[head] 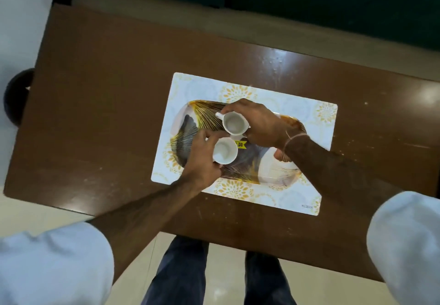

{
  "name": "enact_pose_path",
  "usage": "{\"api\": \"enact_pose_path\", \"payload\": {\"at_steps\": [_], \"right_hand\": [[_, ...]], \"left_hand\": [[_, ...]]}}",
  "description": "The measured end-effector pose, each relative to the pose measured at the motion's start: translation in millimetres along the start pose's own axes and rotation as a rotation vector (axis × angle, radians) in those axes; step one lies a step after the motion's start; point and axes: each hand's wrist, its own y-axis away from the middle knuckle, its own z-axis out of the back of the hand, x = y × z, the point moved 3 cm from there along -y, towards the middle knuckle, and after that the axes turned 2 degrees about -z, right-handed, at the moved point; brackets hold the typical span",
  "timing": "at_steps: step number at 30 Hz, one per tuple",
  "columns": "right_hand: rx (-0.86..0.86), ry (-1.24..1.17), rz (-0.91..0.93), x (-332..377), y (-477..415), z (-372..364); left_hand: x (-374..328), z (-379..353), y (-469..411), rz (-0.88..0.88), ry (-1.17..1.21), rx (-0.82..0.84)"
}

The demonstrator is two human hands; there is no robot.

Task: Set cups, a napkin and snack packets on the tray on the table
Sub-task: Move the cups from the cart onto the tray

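An oval tray (pixel 271 170) with a gold, grey and white pattern lies on a white placemat (pixel 316 138) in the middle of a brown table (pixel 100 104). My left hand (pixel 202 159) grips a white cup (pixel 225 150) over the tray's near left part. Just beyond it, my right hand (pixel 258 125) holds a second white cup (pixel 234 121) by its rim, its handle pointing left. Both cups look empty and sit close together. A yellow price sticker (pixel 240 144) shows on the tray between them. I see no napkin or snack packets.
A dark green sofa (pixel 309 0) runs along the table's far side. A dark round object (pixel 17 97) sits off the table's left edge. My legs (pixel 181 273) stand at the near edge on a light tiled floor.
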Motion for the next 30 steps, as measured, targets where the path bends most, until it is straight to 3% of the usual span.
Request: {"api": "enact_pose_path", "payload": {"at_steps": [8, 19, 25, 30], "right_hand": [[0.087, 0.071, 0.058, 2, -16, -1], [0.155, 0.137, 0.082, -4, -6, -5], [-0.015, 0.091, -0.041, -10, 15, 9], [-0.204, 0.068, -0.210, -35, 55, 31]], "left_hand": [[1, -13, 8, -0.052, 0.127, -0.062], [-7, -17, 14, -0.092, 0.107, -0.131], [-24, 19, 4, -0.124, 0.007, -0.246], [-64, 14, -36, -0.146, -0.111, -0.153]]}}
